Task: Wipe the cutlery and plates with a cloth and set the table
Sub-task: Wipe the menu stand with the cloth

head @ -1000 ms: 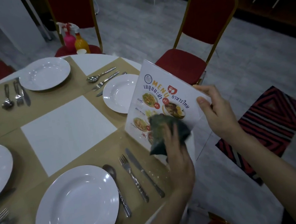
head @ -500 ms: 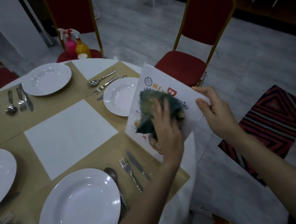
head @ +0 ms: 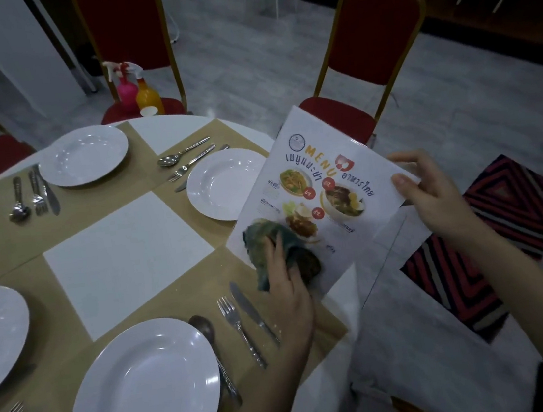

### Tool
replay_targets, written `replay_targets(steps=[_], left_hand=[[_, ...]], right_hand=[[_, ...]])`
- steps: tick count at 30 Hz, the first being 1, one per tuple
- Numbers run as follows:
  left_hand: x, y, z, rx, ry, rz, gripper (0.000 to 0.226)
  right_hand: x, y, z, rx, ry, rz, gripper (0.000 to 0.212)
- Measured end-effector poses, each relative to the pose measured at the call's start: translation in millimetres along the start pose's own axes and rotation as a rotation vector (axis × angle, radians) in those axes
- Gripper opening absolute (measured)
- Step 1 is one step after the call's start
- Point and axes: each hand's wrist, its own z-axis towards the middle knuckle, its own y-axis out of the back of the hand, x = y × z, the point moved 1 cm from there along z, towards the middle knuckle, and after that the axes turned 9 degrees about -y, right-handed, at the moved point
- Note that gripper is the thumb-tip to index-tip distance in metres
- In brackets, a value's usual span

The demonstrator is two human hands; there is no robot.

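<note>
From the head view, the right hand (head: 435, 198) pinches the right edge of a white laminated menu card printed with food photos (head: 321, 178), held tilted at the centre right of the frame. The left hand (head: 288, 293) presses a crumpled dark green cloth (head: 265, 244) against the card's lower left corner, fingers curled over the cloth. In the lower left lies a round white plate (head: 142, 392) on a tan placemat (head: 185, 296), with a steel spoon (head: 212, 345), fork (head: 237, 327) and knife (head: 253, 312) just right of it.
</note>
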Motion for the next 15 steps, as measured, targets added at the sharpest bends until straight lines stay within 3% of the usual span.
replay_targets(steps=[4, 7, 15], left_hand=[[-15, 28, 20, -0.232, 0.178, -0.168, 0.038], [-9, 47, 44, -0.358, 0.176, -0.247, 0.043], [2, 51, 53, 0.006, 0.065, -0.114, 0.034]], right_hand=[[1, 16, -5, 0.080, -0.001, -0.002, 0.026], [4, 18, -4, 0.118, 0.038, -0.038, 0.025], [40, 5, 7, 0.332, 0.150, -0.381, 0.025]])
